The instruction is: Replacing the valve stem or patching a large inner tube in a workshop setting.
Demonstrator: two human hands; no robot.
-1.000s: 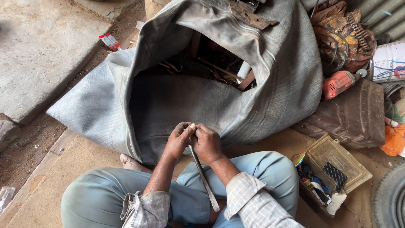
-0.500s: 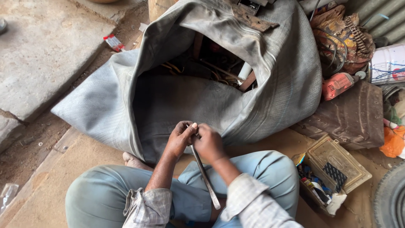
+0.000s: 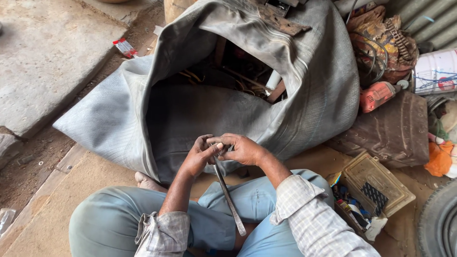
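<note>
The large grey woven sack (image 3: 304, 95) lies on the floor directly before the seated person, its mouth facing them, with wooden and metal scrap pieces (image 3: 247, 78) inside it. The left hand (image 3: 197, 157) and right hand (image 3: 243, 148) meet just before the sack's lower edge, above the lap, with the long flat metal bar (image 3: 229, 200) running from them back toward the person between the knees. To the right of the sack lie the small red power tool (image 3: 376, 95) and, nearer the person, the open rectangular plastic box (image 3: 376, 183); the flat concrete slab (image 3: 43, 52) lies well apart on the left.
</note>
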